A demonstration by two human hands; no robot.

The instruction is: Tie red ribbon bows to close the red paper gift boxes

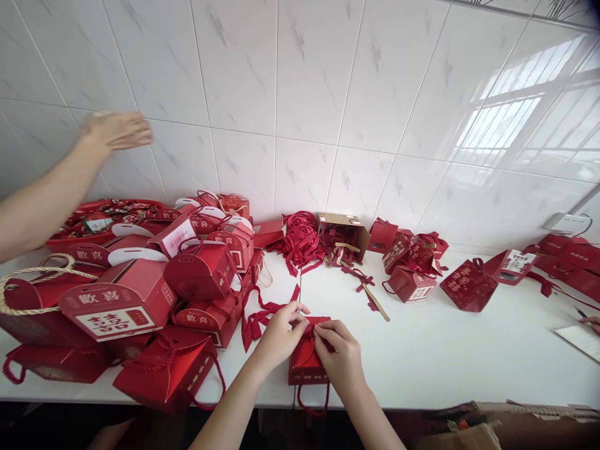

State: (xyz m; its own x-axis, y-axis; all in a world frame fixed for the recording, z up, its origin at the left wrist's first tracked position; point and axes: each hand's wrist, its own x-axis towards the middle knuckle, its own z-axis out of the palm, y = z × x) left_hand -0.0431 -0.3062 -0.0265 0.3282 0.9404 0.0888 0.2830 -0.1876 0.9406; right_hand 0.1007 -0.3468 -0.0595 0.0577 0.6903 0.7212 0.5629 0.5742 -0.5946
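A small red gift box with a rope handle lies on the white table in front of me, its handle hanging over the front edge. Over its top, my left hand pinches a red ribbon, fingers closed. From the other side my right hand pinches the same ribbon, thumb and forefinger together. The ribbon between my fingertips is mostly hidden by them. Left of my hands lie loose red ribbons.
Many red gift boxes are piled at the left, before a red tray of sweets. A ribbon heap and an open carton stand against the wall. More boxes sit right. Another person's blurred arm reaches in from the left.
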